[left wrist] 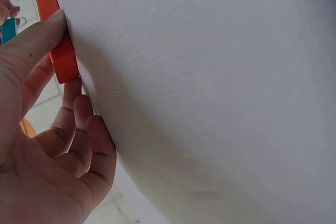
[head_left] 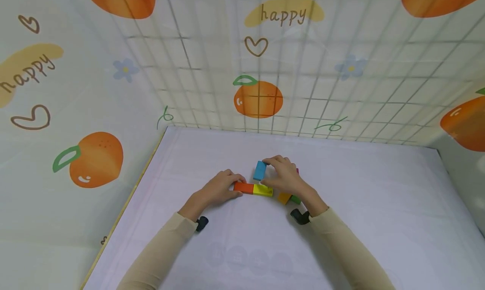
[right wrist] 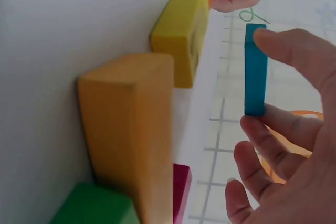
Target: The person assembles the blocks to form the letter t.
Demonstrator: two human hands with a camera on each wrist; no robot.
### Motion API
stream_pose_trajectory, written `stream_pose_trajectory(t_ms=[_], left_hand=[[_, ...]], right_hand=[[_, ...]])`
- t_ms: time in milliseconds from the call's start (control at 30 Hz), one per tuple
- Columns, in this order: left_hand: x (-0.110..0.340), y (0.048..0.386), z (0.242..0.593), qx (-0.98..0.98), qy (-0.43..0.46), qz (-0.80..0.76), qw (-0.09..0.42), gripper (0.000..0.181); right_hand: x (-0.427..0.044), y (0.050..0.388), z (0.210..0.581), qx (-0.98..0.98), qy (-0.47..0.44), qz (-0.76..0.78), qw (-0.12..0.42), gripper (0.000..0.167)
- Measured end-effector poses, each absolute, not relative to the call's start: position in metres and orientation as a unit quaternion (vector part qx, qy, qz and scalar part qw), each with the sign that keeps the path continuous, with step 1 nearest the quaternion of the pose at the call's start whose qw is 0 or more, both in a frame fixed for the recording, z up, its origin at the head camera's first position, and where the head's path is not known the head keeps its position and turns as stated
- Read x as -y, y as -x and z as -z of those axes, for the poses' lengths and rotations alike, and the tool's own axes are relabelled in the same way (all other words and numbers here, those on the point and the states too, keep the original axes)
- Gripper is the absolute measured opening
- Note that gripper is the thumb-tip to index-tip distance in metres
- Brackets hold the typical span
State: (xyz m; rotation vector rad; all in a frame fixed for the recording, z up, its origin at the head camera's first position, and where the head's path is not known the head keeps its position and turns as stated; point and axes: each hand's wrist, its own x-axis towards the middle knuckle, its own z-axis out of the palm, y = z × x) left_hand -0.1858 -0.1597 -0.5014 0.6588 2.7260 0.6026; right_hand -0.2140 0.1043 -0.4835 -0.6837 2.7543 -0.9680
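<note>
My left hand (head_left: 220,187) pinches the end of a red-orange block (head_left: 244,188) between thumb and fingers, low on the table. A yellow block (head_left: 263,190) lies end to end with it, making a straight row. Just beyond this row, my right hand (head_left: 283,177) holds a blue block (head_left: 259,171) by its ends, thumb at one and fingers at the other. In the right wrist view, the blue block (right wrist: 255,72) appears clear of the yellow block (right wrist: 181,30). Beneath the right hand lie an orange block (right wrist: 128,124) and a green block (right wrist: 97,205).
A magenta block (right wrist: 181,187) lies behind the orange one, mostly hidden by the right hand in the head view. The white tabletop (head_left: 242,239) meets a printed curtain (head_left: 212,96) at the back. Dark wrist cameras sit under both wrists.
</note>
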Motion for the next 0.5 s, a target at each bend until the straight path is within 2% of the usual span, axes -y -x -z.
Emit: stream_pose_trajectory(t_ms=[500], left_hand=[[0.161, 0.184, 0.498, -0.937, -0.243, -0.217, 0.124, 0.037]], right_hand=[[-0.090, 0.223, 0.491, -0.917, 0.257, 0.291, 0.096, 0.065]])
